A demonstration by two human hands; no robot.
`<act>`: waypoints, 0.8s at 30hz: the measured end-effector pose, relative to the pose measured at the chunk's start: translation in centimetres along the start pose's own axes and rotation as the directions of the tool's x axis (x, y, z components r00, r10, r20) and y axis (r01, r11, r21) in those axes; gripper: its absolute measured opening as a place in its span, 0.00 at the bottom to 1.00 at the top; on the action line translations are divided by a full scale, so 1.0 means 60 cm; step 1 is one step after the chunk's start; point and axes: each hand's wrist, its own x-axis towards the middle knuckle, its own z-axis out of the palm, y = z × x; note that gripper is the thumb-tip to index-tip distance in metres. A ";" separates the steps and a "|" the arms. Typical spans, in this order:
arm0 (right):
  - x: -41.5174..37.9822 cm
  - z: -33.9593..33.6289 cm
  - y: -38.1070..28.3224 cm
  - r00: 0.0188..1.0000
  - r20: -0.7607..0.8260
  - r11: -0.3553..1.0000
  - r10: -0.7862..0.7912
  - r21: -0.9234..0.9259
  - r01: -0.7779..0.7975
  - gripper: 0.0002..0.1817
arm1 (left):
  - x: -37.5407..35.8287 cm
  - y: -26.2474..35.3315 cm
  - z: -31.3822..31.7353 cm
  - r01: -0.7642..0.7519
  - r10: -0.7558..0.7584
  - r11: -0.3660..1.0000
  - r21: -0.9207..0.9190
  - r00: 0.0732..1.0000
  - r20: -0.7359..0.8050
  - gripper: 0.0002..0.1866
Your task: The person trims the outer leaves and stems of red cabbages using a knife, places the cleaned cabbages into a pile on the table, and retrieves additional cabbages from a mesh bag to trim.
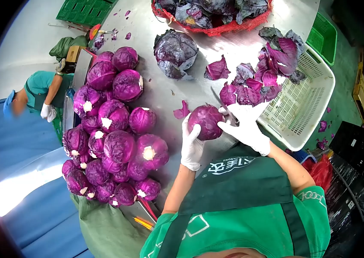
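Note:
A trimmed red cabbage (207, 122) is held low over the metal table, in front of my apron. My gloved left hand (191, 148) grips its left side, fingers curled around it. In my gloved right hand (248, 129) is a knife (220, 99), its blade pointing up and to the left; the handle is mostly hidden. The thumb of that hand reaches the cabbage's right side. Just left of the cabbage lies a loose leaf (182, 110). Peeled-off cabbage leaves (250, 88) are heaped beyond my right hand. Farther up the table sits an untrimmed cabbage (175, 53) with dark outer leaves.
Many trimmed cabbages (119, 146) are piled on the left. A red mesh bag (220, 29) of dark cabbages stands at the far side. On the right are a white plastic basket (319, 92) and a green crate (322, 36). A co-worker (40, 88) with gloves is at left.

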 end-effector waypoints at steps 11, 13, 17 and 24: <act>0.024 -0.022 -0.006 0.992 0.117 0.999 0.052 -0.016 -0.050 0.16 | -0.016 0.003 0.024 -0.283 0.263 0.866 0.412 0.959 0.106 0.45; 0.022 -0.021 -0.009 0.995 0.095 0.999 0.043 -0.013 -0.042 0.15 | -0.018 0.010 0.026 -0.316 0.289 0.813 0.490 0.948 0.132 0.45; 0.020 -0.023 -0.033 0.995 0.071 0.974 0.064 -0.223 -0.047 0.10 | -0.016 0.009 0.026 -0.398 0.355 0.668 0.629 0.913 0.200 0.46; 0.022 -0.044 0.037 0.997 -0.076 0.953 0.030 -0.298 -0.051 0.09 | -0.017 -0.001 0.013 -0.340 0.339 0.820 0.461 0.937 0.090 0.44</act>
